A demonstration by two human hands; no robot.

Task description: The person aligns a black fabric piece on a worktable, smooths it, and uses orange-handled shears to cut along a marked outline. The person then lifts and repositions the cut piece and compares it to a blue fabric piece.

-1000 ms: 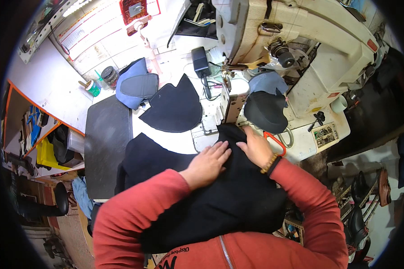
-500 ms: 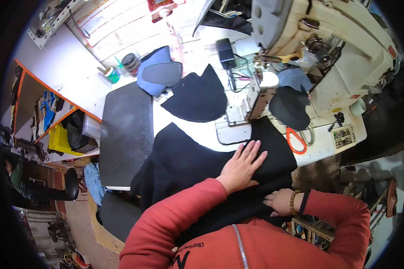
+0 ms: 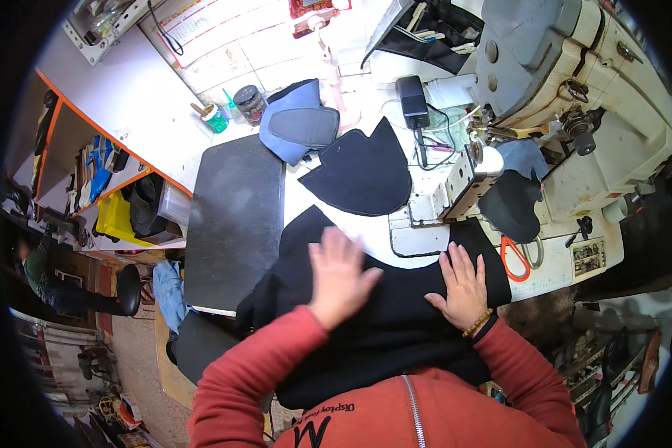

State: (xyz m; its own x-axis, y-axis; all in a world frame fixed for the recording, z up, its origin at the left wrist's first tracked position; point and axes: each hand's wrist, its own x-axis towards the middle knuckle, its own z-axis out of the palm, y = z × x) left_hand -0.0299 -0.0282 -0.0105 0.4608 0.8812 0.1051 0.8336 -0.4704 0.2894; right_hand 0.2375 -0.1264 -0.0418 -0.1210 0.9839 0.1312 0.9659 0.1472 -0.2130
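A large piece of black fabric (image 3: 381, 321) spreads over the near edge of the white table and my lap. My left hand (image 3: 340, 275), a little blurred, is over its left part with the fingers spread. On the right part my right hand (image 3: 461, 287) lies flat, fingers stretched out, a beaded bracelet at the wrist. Neither hand grips anything. Just beyond the fabric rests a cut black piece (image 3: 366, 170) with a notched edge. Next to it is a blue and black sewn piece (image 3: 300, 123). Orange-handled scissors (image 3: 515, 259) lie to the right of the fabric.
A sewing machine (image 3: 575, 142) stands at the right, with blue and black pieces (image 3: 509, 203) by it. A black board (image 3: 235, 224) lies left. Behind are a dark jar (image 3: 249, 104), a green pot (image 3: 215, 118) and a black power adapter (image 3: 413, 101). A small parts box (image 3: 589, 257) sits far right.
My left hand has moved left across the fabric. My right hand has come up from the near right edge and now lies flat on the fabric. The view has shifted slightly.
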